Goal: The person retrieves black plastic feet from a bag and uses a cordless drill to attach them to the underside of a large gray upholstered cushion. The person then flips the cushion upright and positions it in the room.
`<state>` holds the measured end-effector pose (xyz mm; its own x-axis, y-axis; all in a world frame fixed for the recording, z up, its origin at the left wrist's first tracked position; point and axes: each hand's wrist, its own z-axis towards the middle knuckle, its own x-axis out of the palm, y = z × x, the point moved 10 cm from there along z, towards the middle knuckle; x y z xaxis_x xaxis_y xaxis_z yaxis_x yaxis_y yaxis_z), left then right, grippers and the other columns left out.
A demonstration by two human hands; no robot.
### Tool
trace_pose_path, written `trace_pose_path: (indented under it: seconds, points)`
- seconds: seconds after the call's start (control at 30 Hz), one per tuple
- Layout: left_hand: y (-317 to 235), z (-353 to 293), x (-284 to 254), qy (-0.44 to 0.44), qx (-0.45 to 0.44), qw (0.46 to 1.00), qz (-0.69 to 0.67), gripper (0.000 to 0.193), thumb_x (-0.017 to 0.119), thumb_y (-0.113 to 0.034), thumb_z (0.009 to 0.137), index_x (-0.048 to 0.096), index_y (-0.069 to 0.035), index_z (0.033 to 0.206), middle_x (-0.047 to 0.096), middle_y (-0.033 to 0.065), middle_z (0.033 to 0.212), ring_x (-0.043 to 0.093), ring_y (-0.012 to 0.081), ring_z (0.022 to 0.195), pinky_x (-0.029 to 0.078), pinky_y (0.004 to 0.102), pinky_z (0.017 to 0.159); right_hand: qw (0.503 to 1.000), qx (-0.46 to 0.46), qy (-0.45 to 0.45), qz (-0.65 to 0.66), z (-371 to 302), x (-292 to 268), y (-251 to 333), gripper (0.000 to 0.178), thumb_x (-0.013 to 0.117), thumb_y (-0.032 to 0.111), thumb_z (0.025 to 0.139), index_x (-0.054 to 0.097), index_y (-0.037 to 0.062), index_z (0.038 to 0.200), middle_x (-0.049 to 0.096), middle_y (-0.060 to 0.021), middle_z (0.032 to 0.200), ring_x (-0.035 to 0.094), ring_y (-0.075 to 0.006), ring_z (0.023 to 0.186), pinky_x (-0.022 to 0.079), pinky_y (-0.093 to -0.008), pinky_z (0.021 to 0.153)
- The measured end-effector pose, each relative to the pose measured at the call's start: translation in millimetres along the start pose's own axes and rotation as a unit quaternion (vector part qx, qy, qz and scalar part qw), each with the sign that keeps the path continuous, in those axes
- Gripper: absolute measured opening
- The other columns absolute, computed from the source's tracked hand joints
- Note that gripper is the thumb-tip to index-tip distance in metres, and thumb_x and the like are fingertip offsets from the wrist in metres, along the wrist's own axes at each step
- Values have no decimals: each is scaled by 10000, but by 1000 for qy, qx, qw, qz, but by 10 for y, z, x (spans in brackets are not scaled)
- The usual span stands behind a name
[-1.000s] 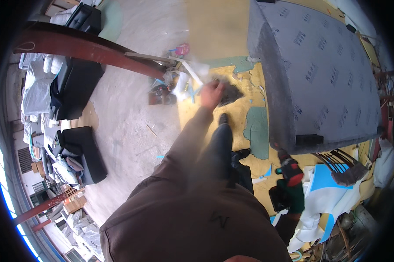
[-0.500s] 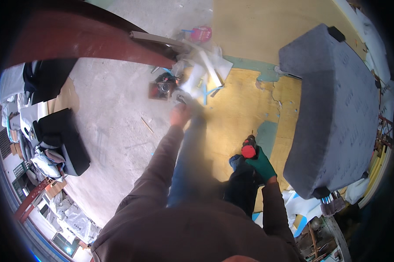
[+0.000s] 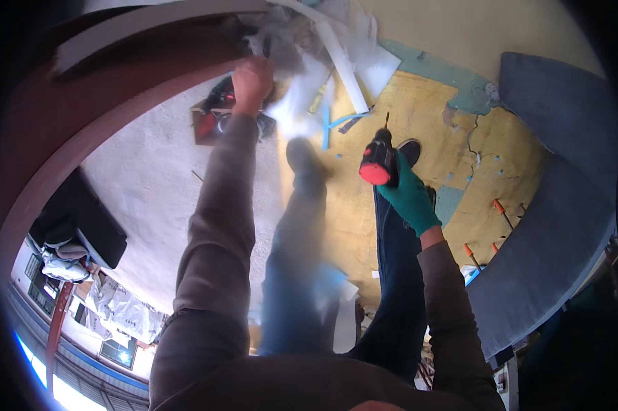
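Note:
My right hand (image 3: pixel 406 195), in a green glove, is closed around a black and red cordless drill (image 3: pixel 379 161). The drill's thin bit points away from me, above the yellow floor board. My bare left hand (image 3: pixel 251 81) reaches far forward to the end of a large reddish-brown beam (image 3: pixel 138 75). Its fingers are curled, and a dark slim shape shows just beyond them. Blur hides what that is. Below the left hand stands a small open box (image 3: pixel 205 127) with tools and a round metal piece in it, partly covered by my wrist.
White plastic film and foam scraps (image 3: pixel 309 89), a white strip (image 3: pixel 342 68) and blue strips (image 3: pixel 326 127) lie ahead. A grey upholstered piece (image 3: pixel 549 233) stands at right, with orange-handled tools (image 3: pixel 502 209) beside it. Black furniture (image 3: pixel 90 216) is at left.
My left hand has moved forward from beside the tool box to the beam's end. The drill has been raised and carried forward in my right hand. My view has shifted forward.

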<state>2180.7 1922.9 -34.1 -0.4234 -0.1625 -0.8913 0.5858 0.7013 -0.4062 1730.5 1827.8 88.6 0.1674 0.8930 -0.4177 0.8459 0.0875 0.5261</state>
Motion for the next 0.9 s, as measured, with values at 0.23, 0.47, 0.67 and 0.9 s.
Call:
trace_pose_path:
  seconds: [0.23, 0.47, 0.67, 0.9]
  points:
    - [304, -73, 873, 4, -105, 994, -7, 308, 689, -379, 994, 766, -148, 1183, 764, 184, 1264, 738, 439, 1118, 594, 560, 948, 994, -93, -29, -41, 921, 283, -122, 798, 768, 209, 972, 421, -11, 1657, 624, -296, 1526, 669, -451, 1336, 560, -491, 1107]
    - [486, -1023, 1996, 194, -246, 936, -158, 594, 795, -479, 934, 688, -64, 1345, 795, 225, 1203, 750, 434, 1160, 568, 539, 1016, 996, -59, -31, -51, 1376, 621, -364, 851, 791, 189, 951, 393, 29, 1687, 637, -281, 1526, 660, -434, 1366, 557, -486, 1110]
    - [614, -1583, 908, 112, -274, 952, -81, 538, 720, -495, 978, 739, -18, 1226, 771, 293, 1160, 734, 488, 1121, 574, 525, 971, 990, -108, -51, -69, 1670, 769, 140, 792, 756, 161, 972, 398, 69, 1672, 702, -280, 1378, 732, -477, 1139, 598, -541, 946]
    - [407, -2609, -198, 87, -355, 875, -317, 530, 763, -381, 1060, 719, 52, 1361, 795, 134, 1216, 714, 202, 1124, 552, 383, 1002, 985, -135, -81, -71, 2326, 1425, 778, 749, 754, 152, 955, 427, 59, 1623, 715, -269, 1309, 726, -499, 1103, 597, -562, 920]
